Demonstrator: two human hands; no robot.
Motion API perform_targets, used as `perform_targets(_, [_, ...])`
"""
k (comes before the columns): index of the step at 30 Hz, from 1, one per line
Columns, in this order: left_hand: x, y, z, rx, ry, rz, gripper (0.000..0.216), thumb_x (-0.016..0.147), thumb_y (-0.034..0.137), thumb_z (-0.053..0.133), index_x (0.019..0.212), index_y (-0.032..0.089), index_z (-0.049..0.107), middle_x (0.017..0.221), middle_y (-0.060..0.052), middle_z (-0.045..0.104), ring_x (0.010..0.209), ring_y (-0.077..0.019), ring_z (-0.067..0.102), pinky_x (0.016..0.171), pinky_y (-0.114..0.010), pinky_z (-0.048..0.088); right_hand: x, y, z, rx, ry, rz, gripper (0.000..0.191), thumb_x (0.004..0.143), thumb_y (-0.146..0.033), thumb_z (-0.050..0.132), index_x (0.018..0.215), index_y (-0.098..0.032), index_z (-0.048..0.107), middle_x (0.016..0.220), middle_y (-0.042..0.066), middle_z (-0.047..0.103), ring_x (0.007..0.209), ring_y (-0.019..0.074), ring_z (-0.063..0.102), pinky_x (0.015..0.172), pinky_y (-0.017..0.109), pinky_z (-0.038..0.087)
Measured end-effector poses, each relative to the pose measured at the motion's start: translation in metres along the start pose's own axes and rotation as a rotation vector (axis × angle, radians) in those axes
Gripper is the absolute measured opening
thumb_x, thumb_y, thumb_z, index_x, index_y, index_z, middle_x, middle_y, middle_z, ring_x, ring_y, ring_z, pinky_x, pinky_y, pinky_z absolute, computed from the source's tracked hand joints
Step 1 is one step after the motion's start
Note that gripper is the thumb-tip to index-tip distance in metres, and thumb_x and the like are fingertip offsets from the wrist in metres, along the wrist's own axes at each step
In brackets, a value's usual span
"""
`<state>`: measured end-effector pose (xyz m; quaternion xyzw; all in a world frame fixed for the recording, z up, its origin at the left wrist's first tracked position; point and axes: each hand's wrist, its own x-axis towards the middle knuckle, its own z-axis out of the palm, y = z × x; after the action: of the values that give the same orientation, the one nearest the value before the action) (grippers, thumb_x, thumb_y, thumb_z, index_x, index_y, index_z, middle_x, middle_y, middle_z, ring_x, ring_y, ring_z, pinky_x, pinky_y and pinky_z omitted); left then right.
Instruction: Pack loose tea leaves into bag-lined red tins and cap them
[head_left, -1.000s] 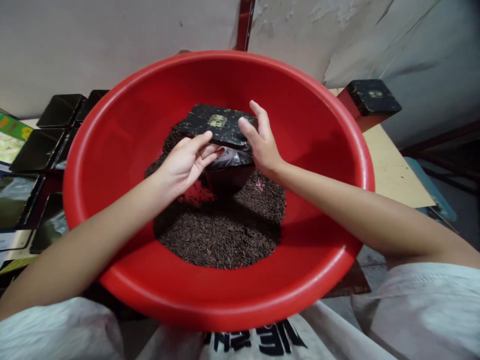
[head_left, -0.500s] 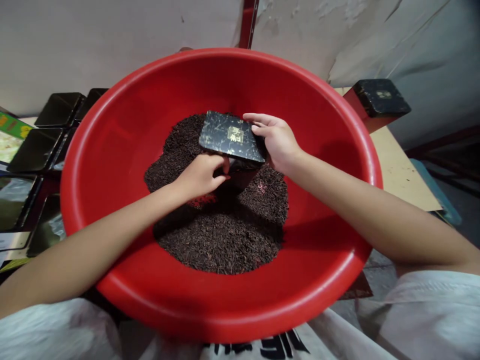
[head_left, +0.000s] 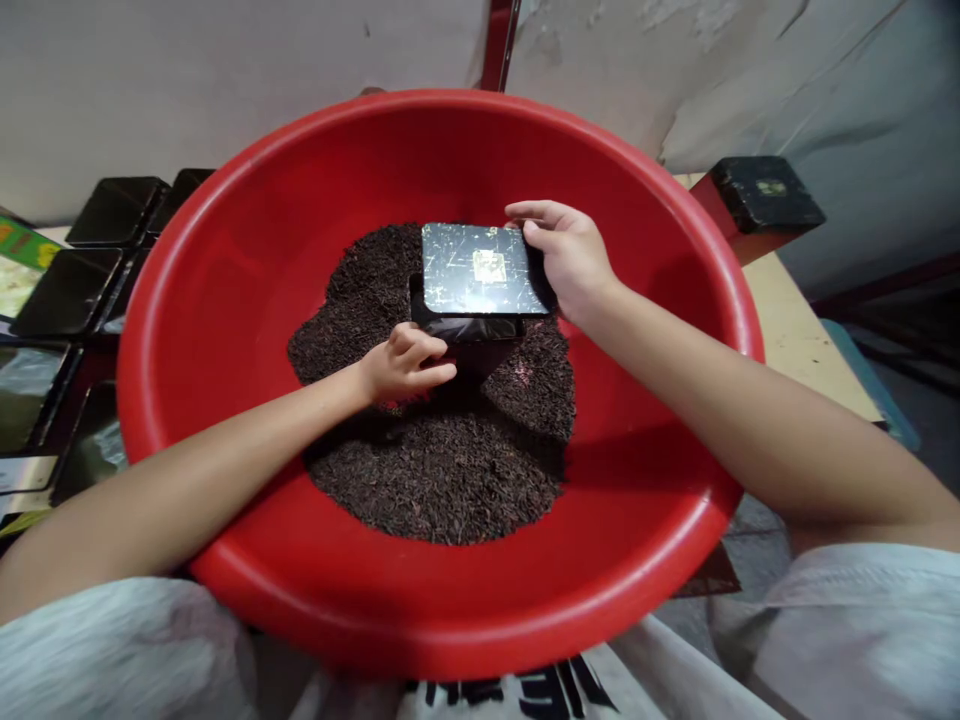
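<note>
A dark, scratched tin lid (head_left: 465, 275) with a gold square label is in my right hand (head_left: 574, 255), pinched at its right edge. It lies slightly askew above an open tin (head_left: 480, 335), whose dark rim shows at the left and front. Something shiny and dark, like plastic film, shows inside that rim. My left hand (head_left: 409, 365) is closed at the tin's front left corner, fingers curled and thumb along the front. The tin stands in a heap of loose dark tea leaves (head_left: 442, 475); its lower part is in shadow.
A big red plastic basin (head_left: 247, 330) surrounds the heap. On the left stand several open dark tins (head_left: 67, 290), some with clear plastic inside. A closed red and black tin (head_left: 765, 200) sits on a pale tabletop (head_left: 817, 340) at right. A wall rises behind.
The lid has shifted right and turned straighter and flatter, carried by my right hand. My left hand has dropped down and left from the lid's front edge, uncovering part of the tin's rim.
</note>
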<state>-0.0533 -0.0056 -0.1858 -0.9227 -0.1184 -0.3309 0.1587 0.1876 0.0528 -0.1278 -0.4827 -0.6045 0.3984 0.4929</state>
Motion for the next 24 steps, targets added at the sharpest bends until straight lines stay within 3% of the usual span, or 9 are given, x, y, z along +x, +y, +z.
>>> perform_targets(2, [-0.008,-0.001,0.005,0.043,0.081,0.041,0.019,0.089,0.016,0.051,0.099,0.032,0.051,0.090,0.005,0.059,0.088,-0.0104,0.053,0.094,-0.032,0.048,-0.002,-0.001,0.006,0.023,0.028,-0.015,0.017,0.085,-0.013,0.049,0.093,-0.020,0.061,0.095,0.002,0.066,0.092,0.0139,0.062,0.089,0.034,0.048])
perform_targets(5, [-0.013,0.000,0.010,0.012,0.023,0.087,0.027,0.089,0.011,0.046,0.101,0.035,0.049,0.098,0.007,0.057,0.097,-0.0084,0.053,0.111,-0.043,0.039,-0.007,-0.004,0.012,0.011,0.077,-0.032,0.023,0.081,-0.003,0.044,0.086,-0.019,0.059,0.087,0.000,0.064,0.086,0.0112,0.061,0.089,0.032,0.047])
perform_targets(7, [-0.013,0.002,0.011,0.026,0.032,0.095,0.030,0.086,0.007,0.050,0.101,0.034,0.049,0.100,0.006,0.056,0.099,-0.0084,0.053,0.111,-0.044,0.039,-0.011,-0.007,0.015,-0.007,0.096,-0.055,0.024,0.080,-0.001,0.042,0.083,-0.018,0.058,0.086,0.000,0.062,0.085,0.0107,0.060,0.088,0.031,0.046])
perform_targets(10, [-0.011,0.005,0.013,0.108,0.156,0.058,0.034,0.083,0.006,0.057,0.101,0.034,0.050,0.103,0.003,0.052,0.103,-0.0103,0.053,0.106,-0.040,0.046,-0.014,-0.008,0.016,-0.041,0.102,-0.107,0.023,0.080,-0.002,0.040,0.080,-0.018,0.057,0.086,0.001,0.062,0.086,0.0112,0.059,0.089,0.031,0.045])
perform_targets(13, [-0.009,0.006,0.016,0.121,0.212,-0.014,0.033,0.086,0.014,0.057,0.107,0.038,0.050,0.111,0.001,0.047,0.115,-0.0138,0.050,0.104,-0.040,0.048,-0.014,-0.005,0.017,-0.056,0.103,-0.113,0.023,0.080,-0.003,0.040,0.081,-0.018,0.057,0.087,0.001,0.062,0.087,0.0114,0.059,0.089,0.031,0.045])
perform_targets(16, [-0.007,0.006,0.018,0.068,0.227,-0.093,0.035,0.089,0.021,0.055,0.118,0.037,0.046,0.129,-0.003,0.040,0.131,-0.0187,0.038,0.108,-0.045,0.042,-0.014,-0.001,0.019,-0.066,0.080,-0.069,0.022,0.079,-0.003,0.041,0.082,-0.018,0.058,0.087,0.001,0.063,0.086,0.0115,0.059,0.089,0.031,0.045])
perform_targets(20, [-0.007,0.000,0.021,-0.053,0.230,-0.264,0.066,0.083,0.037,0.064,0.137,0.036,0.026,0.148,-0.010,0.023,0.141,-0.0303,0.024,0.110,-0.056,0.032,-0.016,0.000,0.023,-0.129,0.030,-0.048,0.023,0.079,-0.004,0.041,0.081,-0.018,0.060,0.090,0.001,0.065,0.090,0.0125,0.059,0.092,0.032,0.043])
perform_targets(24, [-0.008,-0.010,0.020,-0.164,0.151,-0.325,0.086,0.075,0.055,0.068,0.142,0.037,0.016,0.145,-0.012,0.034,0.137,-0.0344,0.031,0.109,-0.060,0.029,-0.018,-0.006,0.024,-0.171,0.016,0.043,0.025,0.084,-0.009,0.038,0.082,-0.017,0.061,0.091,0.003,0.065,0.091,0.0140,0.058,0.092,0.034,0.042])
